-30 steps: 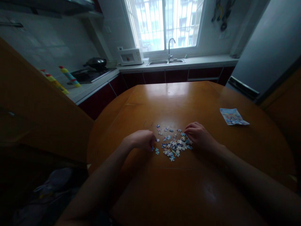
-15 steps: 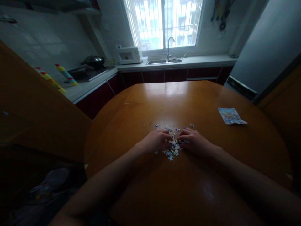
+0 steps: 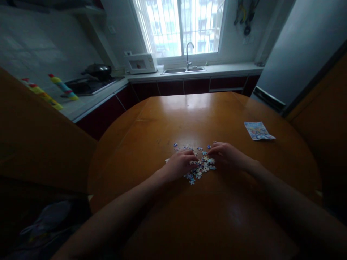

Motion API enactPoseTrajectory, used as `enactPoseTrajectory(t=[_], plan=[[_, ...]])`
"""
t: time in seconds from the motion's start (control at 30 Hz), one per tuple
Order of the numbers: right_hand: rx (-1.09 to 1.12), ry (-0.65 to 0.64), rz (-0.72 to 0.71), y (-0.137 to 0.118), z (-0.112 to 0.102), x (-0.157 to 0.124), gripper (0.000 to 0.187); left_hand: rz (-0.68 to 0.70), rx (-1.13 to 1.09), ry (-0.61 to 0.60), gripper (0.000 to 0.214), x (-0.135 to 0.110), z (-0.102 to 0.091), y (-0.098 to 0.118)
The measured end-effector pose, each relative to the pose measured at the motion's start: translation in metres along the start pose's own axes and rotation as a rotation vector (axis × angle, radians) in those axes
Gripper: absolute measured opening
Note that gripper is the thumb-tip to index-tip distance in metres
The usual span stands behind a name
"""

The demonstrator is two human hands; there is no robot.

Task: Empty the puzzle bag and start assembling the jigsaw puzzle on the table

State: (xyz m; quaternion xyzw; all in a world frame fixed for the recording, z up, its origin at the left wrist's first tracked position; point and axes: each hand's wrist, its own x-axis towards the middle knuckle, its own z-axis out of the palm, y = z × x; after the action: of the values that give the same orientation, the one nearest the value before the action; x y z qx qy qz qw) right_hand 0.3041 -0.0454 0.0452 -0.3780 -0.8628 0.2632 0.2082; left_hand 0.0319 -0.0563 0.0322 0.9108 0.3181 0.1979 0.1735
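A loose heap of small jigsaw puzzle pieces [image 3: 205, 166], white and blue, lies on the round wooden table [image 3: 173, 119]. My left hand [image 3: 181, 164] rests at the heap's left side, its fingers loosely bent over the pieces and hiding some of them. At the upper right edge of the heap is my right hand [image 3: 225, 153], fingers curved and slightly apart, fingertips close to the outer pieces. I see no piece held in either hand. A few single pieces lie scattered beyond the heap, towards the far side.
A creased printed sheet [image 3: 258, 131] lies on the table to the right. Beyond the table run a counter with a sink [image 3: 184, 70], a microwave [image 3: 141, 63] and a stove with a pan [image 3: 98, 70]. A fridge [image 3: 295, 50] stands at the right.
My right hand has drawn back to the right, off the heap, uncovering more pieces. My left hand stays over the left side. The view has shifted slightly to the right.
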Motion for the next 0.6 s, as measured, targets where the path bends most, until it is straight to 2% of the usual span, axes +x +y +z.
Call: enactPoseTrajectory(t=[0.13,0.23,0.33,0.4,0.47,0.6], plan=[[0.133,-0.310,0.240,0.011,-0.033,-0.019,0.009,0.025,0.006,-0.002,0.023,0.000,0.009,0.005],[0.096,-0.387,0.347,0.015,-0.040,-0.026,0.008,0.023,-0.018,-0.018,0.022,0.000,0.012,0.005],[-0.039,-0.335,0.400,0.012,-0.037,-0.024,0.010,0.006,-0.054,-0.006,0.019,0.001,0.012,0.006],[-0.089,-0.280,0.386,0.008,-0.033,-0.020,0.007,-0.003,-0.064,0.007,0.016,0.002,0.012,0.007],[-0.097,-0.190,0.319,0.006,-0.027,-0.016,0.003,-0.009,-0.071,0.022,0.015,0.002,0.012,0.009],[-0.094,-0.026,0.172,0.007,-0.008,-0.010,0.007,-0.013,-0.099,0.053,0.007,0.003,0.014,0.012]])
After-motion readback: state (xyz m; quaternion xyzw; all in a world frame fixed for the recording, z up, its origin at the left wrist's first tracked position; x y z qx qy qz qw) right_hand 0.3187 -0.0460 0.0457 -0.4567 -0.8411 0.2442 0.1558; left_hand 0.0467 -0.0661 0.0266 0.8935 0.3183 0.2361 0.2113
